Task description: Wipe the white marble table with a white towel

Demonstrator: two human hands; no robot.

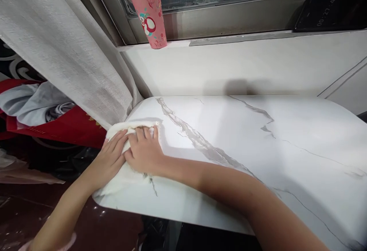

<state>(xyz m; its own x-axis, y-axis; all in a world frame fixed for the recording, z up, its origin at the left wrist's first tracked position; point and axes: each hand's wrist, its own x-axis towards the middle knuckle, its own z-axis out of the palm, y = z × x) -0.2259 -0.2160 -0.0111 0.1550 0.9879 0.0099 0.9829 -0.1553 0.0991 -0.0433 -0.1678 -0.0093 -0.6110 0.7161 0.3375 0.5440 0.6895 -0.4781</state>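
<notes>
While pressing an off-white cloth (123, 176) onto the left end of the white, grey-veined tabletop (243, 140), apparently wiping; pinning it under left hand (108, 162) and right hand (145, 151) with flattened, unclenched grip. Likely calls next for sliding right evenly, clear of the far pink-and-white paper cup (150, 18).

We lay our left hand (110, 159) and right hand (145, 149) side by side on a white cloth (124, 177), the marbled bench (212, 125) stretching off to their right. Beyond our hands, a pink cup (150, 20) stands on the window ledge (177, 44), and a phone (332, 11) reading 00:27:43 leans farther right; a pale curtain (65, 41) hangs to their left.
</notes>
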